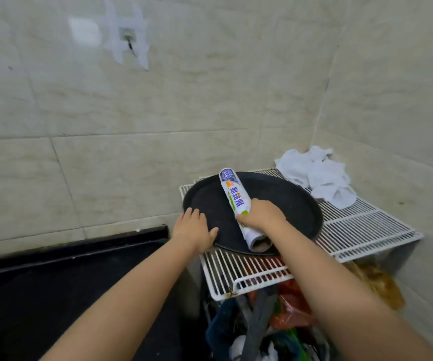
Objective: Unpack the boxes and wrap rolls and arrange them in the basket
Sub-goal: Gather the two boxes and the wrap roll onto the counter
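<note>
A white wrap roll [233, 194] with blue and green print lies lengthwise on a round black tray [288, 201]. Its cardboard core end points toward me. My right hand [261, 214] is closed around the lower half of the roll. My left hand [194, 229] lies flat on the tray's left rim, fingers spread, holding nothing. The tray rests on a white wire rack [361, 227] in the corner of a tiled wall. No basket or box is clearly visible.
A crumpled white cloth [319, 175] sits on the rack's far right corner. Below the rack's front edge lies a jumble of coloured bags and items [275, 324]. A black counter [67, 282] extends to the left. A taped hook [128, 39] is on the wall.
</note>
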### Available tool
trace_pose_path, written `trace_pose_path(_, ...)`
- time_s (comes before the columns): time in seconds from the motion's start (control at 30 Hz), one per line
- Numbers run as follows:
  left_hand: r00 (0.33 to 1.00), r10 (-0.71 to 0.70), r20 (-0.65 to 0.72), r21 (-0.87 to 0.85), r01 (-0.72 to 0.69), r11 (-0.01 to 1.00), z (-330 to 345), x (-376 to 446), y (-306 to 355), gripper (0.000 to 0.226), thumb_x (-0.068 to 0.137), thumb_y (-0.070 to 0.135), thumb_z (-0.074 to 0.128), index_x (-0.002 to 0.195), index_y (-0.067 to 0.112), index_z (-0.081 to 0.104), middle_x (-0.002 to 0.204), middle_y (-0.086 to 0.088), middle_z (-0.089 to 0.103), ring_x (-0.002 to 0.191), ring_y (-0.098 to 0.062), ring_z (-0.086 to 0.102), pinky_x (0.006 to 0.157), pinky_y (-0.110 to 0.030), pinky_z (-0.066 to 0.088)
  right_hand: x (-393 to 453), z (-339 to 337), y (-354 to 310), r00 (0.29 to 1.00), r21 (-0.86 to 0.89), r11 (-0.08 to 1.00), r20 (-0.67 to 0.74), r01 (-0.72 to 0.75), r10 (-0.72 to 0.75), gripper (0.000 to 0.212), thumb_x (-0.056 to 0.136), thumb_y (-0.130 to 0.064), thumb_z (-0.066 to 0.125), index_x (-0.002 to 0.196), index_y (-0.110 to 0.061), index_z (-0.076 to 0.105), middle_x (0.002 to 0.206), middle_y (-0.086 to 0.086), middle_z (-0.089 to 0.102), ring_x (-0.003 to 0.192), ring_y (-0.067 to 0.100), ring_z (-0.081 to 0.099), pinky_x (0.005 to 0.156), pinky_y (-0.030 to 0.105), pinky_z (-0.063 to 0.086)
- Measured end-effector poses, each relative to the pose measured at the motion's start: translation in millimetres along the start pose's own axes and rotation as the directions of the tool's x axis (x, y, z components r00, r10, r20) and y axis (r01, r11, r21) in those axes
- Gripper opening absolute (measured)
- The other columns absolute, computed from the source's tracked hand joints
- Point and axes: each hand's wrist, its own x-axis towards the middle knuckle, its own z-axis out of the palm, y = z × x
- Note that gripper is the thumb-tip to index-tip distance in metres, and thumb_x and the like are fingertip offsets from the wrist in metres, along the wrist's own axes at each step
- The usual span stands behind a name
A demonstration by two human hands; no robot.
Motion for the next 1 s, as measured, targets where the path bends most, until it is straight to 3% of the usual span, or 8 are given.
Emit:
trace_pose_path(0.13,1.0,-0.009,-0.011,-0.082,0.008,0.997,11.8,4.0,-5.2,0.053,0.099,0.038,0.028,0.132,0.0,0.043,0.142,-0.018,0.041,0.137,-0.031,0.026,0.119,-0.039,0.019,19.9,11.6,1.3,0.999,0.107,0.994,0.047,-0.017,0.012,0.061,0.078,-0.036,0.065,0.124,-0.005,0.04,0.125,0.014,0.056,0.11,0.03,0.057,0.073,0.03,0.04)
trace_pose_path(0.27,0.999,-0.046,-0.017,-0.109,0.044,0.993,14.0,2.6,-3.7,0.057,0.099,0.038,0.027,0.143,0.002,0.029,0.154,-0.016,0.026,0.145,-0.028,0.013,0.122,-0.04,0.012,29.5,13.5,7.6,0.996,0.209,0.978,0.086,-0.009,-0.009,0.062,0.077,-0.031,0.067,0.124,-0.005,0.036,0.124,0.014,0.055,0.108,0.03,0.057,0.071,0.029,0.04)
trace_pose_path(0.37,0.985,-0.147,-0.096,-0.156,0.131,0.979,11.4,-9.1,-3.6,0.06,0.099,0.041,0.027,0.145,0.002,0.023,0.156,-0.015,0.02,0.145,-0.027,0.013,0.12,-0.039,0.014,26.6,3.7,9.3,0.991,0.372,0.928,0.125,0.001,-0.051,0.058,0.078,-0.028,0.067,0.122,-0.003,0.039,0.123,0.016,0.056,0.102,0.031,0.057,0.071,0.029,0.039)
trace_pose_path(0.47,0.944,-0.276,-0.18,-0.16,0.249,0.955,12.8,-32.4,-16.2,0.061,0.099,0.042,0.027,0.143,0.0,0.025,0.154,-0.018,0.025,0.144,-0.029,0.019,0.119,-0.04,0.017,12.4,-3.2,-3.2,0.98,0.507,0.854,0.081,0.118,-0.184,0.051,0.078,-0.025,0.067,0.117,-0.003,0.042,0.119,0.017,0.058,0.084,0.026,0.052,0.07,0.03,0.038)
trace_pose_path(0.6,0.849,-0.49,-0.197,-0.117,0.476,0.871,26.8,-92.4,-51.6,0.058,0.098,0.041,0.031,0.138,-0.002,0.034,0.148,-0.018,0.035,0.14,-0.03,0.025,0.115,-0.04,0.023,-30.6,6.1,-54.5,0.917,0.603,0.731,0.001,0.318,-0.4,0.05,0.075,-0.024,0.068,0.114,-0.005,0.044,0.117,0.014,0.061,0.088,0.026,0.056,0.071,0.029,0.038)
trace_pose_path(0.77,0.68,-0.72,-0.134,-0.051,0.721,0.691,46.4,-197.2,-113.4,0.055,0.098,0.039,0.033,0.135,-0.002,0.037,0.145,-0.019,0.038,0.138,-0.031,0.028,0.111,-0.04,0.027,-110.9,62.2,-135.1,0.785,0.617,0.651,0.084,0.443,-0.614,0.056,0.074,-0.026,0.069,0.12,-0.009,0.043,0.12,0.013,0.059,0.103,0.031,0.059,0.071,0.028,0.037)
trace_pose_path(0.9,0.571,-0.819,-0.063,-0.034,0.819,0.573,68.8,-279.4,-165.0,0.047,0.098,0.038,0.035,0.123,0.0,0.047,0.134,-0.017,0.047,0.128,-0.031,0.038,0.104,-0.04,0.033,-167.6,137.8,-178.9,0.731,0.528,0.712,0.227,0.462,-0.643,0.059,0.076,-0.028,0.066,0.122,-0.007,0.037,0.122,0.017,0.054,0.103,0.036,0.057,0.069,0.031,0.04)
trace_pose_path(1.0,0.538,-0.843,-0.001,-0.021,0.843,0.538,91.5,-326.1,-206.9,0.047,0.098,0.039,0.034,0.122,0.001,0.047,0.132,-0.016,0.048,0.125,-0.029,0.04,0.104,-0.038,0.034,-200.0,198.6,-201.7,0.763,0.452,0.793,0.307,0.41,-0.569,0.06,0.078,-0.029,0.065,0.125,-0.008,0.035,0.123,0.018,0.05,0.104,0.036,0.057,0.067,0.031,0.039)
